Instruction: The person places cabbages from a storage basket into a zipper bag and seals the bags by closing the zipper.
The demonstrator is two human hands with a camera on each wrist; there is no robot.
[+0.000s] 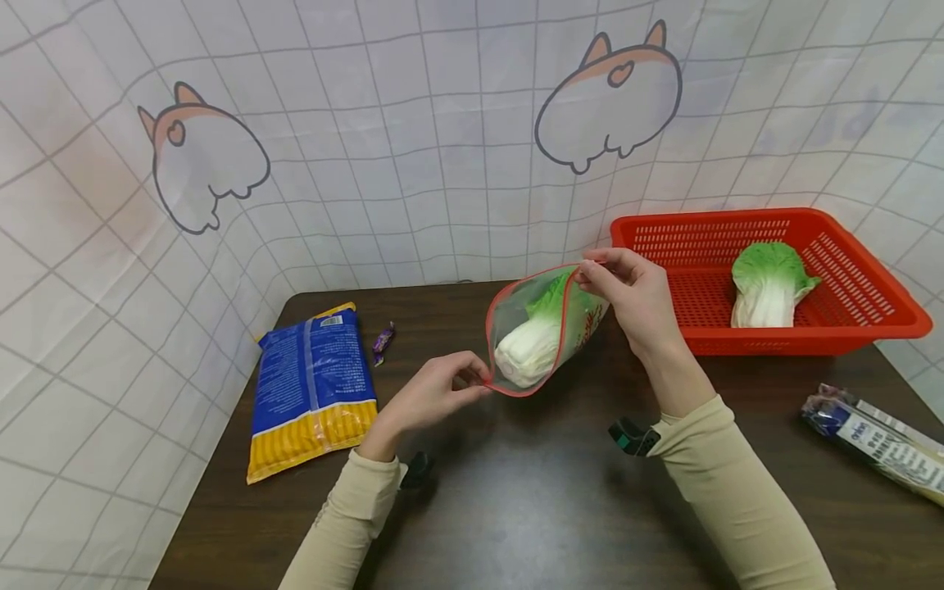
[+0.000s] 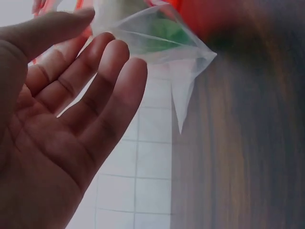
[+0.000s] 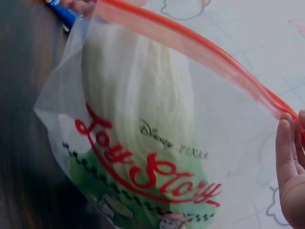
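Note:
A clear zip bag point(image 1: 583, 328) with a red zip rim and "Toy Story" lettering hangs between my hands, its mouth spread wide. Inside lies a napa cabbage point(image 1: 529, 348), white base toward the mouth, green leaves deeper in; its ribs also show through the plastic in the right wrist view point(image 3: 133, 81). My left hand point(image 1: 435, 393) pinches the lower left corner of the rim between thumb and fingers. At the upper right corner, my right hand point(image 1: 634, 295) pinches the other end of the rim. The bag is held tilted over the dark table point(image 1: 509, 508).
A red plastic basket point(image 1: 767, 340) at the back right holds another napa cabbage point(image 1: 767, 287). In front of it lies a long printed packet point(image 1: 878, 442). To the left are a blue and yellow bag point(image 1: 313, 385) and a small purple wrapped candy point(image 1: 383, 342). A tiled-pattern sheet point(image 1: 442, 164) stands behind.

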